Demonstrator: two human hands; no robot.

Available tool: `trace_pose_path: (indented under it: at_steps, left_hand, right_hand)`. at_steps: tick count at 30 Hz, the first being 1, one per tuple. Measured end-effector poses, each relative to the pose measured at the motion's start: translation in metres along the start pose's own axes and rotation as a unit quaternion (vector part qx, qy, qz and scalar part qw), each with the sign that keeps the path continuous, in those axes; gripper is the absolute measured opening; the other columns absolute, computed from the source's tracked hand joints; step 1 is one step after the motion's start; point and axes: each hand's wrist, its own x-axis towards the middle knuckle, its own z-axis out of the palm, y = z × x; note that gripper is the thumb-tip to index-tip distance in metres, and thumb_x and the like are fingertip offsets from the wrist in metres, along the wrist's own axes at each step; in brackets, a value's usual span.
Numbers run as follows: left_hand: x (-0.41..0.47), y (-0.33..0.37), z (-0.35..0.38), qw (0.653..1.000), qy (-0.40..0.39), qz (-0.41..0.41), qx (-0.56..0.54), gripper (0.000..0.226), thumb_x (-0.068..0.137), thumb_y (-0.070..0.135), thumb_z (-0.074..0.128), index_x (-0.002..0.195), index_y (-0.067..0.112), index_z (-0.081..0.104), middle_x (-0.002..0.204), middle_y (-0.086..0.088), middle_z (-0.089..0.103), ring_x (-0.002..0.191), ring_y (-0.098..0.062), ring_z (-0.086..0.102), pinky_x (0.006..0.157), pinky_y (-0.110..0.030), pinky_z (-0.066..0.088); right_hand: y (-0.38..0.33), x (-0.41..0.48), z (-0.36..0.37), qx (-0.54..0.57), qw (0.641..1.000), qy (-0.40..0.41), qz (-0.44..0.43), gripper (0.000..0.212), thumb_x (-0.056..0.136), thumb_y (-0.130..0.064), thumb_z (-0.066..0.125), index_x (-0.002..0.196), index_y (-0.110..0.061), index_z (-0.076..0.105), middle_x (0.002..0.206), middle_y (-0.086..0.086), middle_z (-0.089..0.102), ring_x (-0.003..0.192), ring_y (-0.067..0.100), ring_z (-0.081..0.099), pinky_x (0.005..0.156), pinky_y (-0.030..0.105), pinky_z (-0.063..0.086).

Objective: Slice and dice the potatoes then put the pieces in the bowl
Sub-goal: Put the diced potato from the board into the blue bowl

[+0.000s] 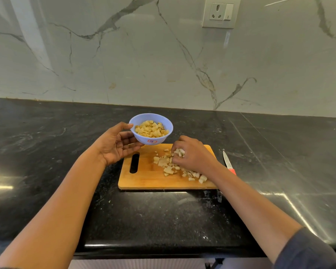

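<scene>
A small pale blue bowl (159, 137) holds several diced potato pieces. My left hand (115, 145) grips it by the near left rim and underside, holding it tilted just above the far left corner of the wooden cutting board (144, 179). More potato cubes (168, 169) lie scattered across the board's middle and right. My right hand (192, 154) is curled over the pile, fingers pinching a few pieces (179, 152).
A knife (228, 163) with a red handle lies on the black stone counter (47, 152) just right of the board. A marble wall with a power socket (221, 13) rises behind. The counter's front edge runs below my forearms.
</scene>
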Motion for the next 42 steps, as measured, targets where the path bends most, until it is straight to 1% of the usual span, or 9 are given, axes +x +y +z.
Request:
trace_pose_path:
  at_steps: [6,11,15,17,20,25,29,37,42]
  left_hand:
    - [0.0,0.001,0.0,1.0,0.003,-0.006,0.002,0.061,0.067,0.03,0.069,0.119,-0.001,0.06,0.097,-0.013,0.069,0.081,-0.021,0.07,0.063,-0.028,0.06]
    - [0.005,0.001,-0.002,1.0,0.007,-0.015,0.008,0.05,0.077,0.028,0.066,0.118,-0.001,0.06,0.091,-0.013,0.071,0.08,-0.021,0.071,0.065,-0.029,0.06]
    - [0.005,0.001,0.001,0.999,0.006,-0.024,0.025,0.046,0.076,0.026,0.066,0.115,0.0,0.061,0.084,-0.012,0.072,0.075,-0.021,0.072,0.061,-0.029,0.06]
    - [0.004,0.0,0.004,0.999,0.0,-0.029,0.03,0.051,0.068,0.026,0.067,0.113,0.001,0.062,0.086,-0.012,0.072,0.075,-0.021,0.072,0.059,-0.029,0.059]
    - [0.003,-0.002,0.006,0.998,-0.012,-0.034,0.047,0.051,0.066,0.027,0.067,0.11,0.003,0.062,0.089,-0.012,0.072,0.078,-0.022,0.071,0.063,-0.03,0.06]
    - [0.004,-0.003,0.008,0.997,-0.03,-0.043,0.057,0.043,0.068,0.027,0.065,0.105,0.003,0.065,0.09,-0.012,0.071,0.08,-0.023,0.07,0.06,-0.029,0.06]
    - [0.004,-0.003,0.008,0.997,-0.032,-0.043,0.057,0.042,0.067,0.026,0.065,0.103,0.004,0.065,0.091,-0.013,0.071,0.08,-0.023,0.07,0.063,-0.029,0.06]
    - [0.004,-0.005,0.009,0.997,-0.029,-0.055,0.054,0.041,0.067,0.026,0.065,0.1,0.003,0.066,0.09,-0.014,0.072,0.079,-0.023,0.071,0.065,-0.03,0.06]
    - [0.004,-0.006,0.01,0.996,-0.029,-0.066,0.061,0.04,0.067,0.026,0.064,0.098,0.002,0.067,0.09,-0.014,0.071,0.077,-0.024,0.07,0.066,-0.03,0.059]
  right_hand:
    - [0.005,0.016,-0.011,0.214,0.965,0.007,0.149,0.011,0.083,-0.022,0.059,0.081,-0.019,0.07,0.085,-0.003,0.066,0.074,0.013,0.06,0.061,0.023,0.045]
    - [0.013,0.025,-0.025,0.456,0.867,0.042,0.195,0.024,0.089,-0.012,0.052,0.069,-0.01,0.066,0.073,0.009,0.057,0.056,0.017,0.043,0.041,0.02,0.031]
    - [0.004,0.039,-0.038,0.526,0.827,0.08,0.181,0.025,0.088,-0.009,0.048,0.072,-0.009,0.068,0.074,0.011,0.057,0.055,0.016,0.043,0.042,0.019,0.028]
    - [-0.008,0.05,-0.041,0.52,0.832,0.091,0.169,0.025,0.088,-0.01,0.049,0.072,-0.009,0.068,0.073,0.011,0.058,0.054,0.015,0.044,0.042,0.02,0.03]
    - [-0.027,0.064,-0.038,0.446,0.878,0.101,0.138,0.023,0.088,-0.012,0.05,0.077,-0.003,0.069,0.069,0.011,0.058,0.054,0.014,0.045,0.045,0.021,0.037]
    - [-0.04,0.07,-0.028,0.387,0.915,0.076,0.078,0.038,0.084,-0.021,0.038,0.06,-0.014,0.067,0.08,0.007,0.067,0.074,0.017,0.055,0.072,0.033,0.046]
    - [-0.041,0.066,-0.032,0.44,0.895,0.057,0.053,0.042,0.087,-0.014,0.033,0.059,-0.011,0.064,0.07,-0.002,0.065,0.071,0.012,0.053,0.07,0.031,0.045]
    - [-0.035,0.063,-0.035,0.527,0.844,0.08,0.051,0.038,0.093,-0.011,0.036,0.071,-0.004,0.066,0.074,0.011,0.068,0.069,0.013,0.059,0.07,0.027,0.049]
    - [-0.036,0.06,-0.041,0.54,0.838,0.067,0.048,0.033,0.097,-0.011,0.038,0.081,-0.004,0.066,0.072,0.01,0.068,0.068,0.017,0.063,0.069,0.029,0.051]
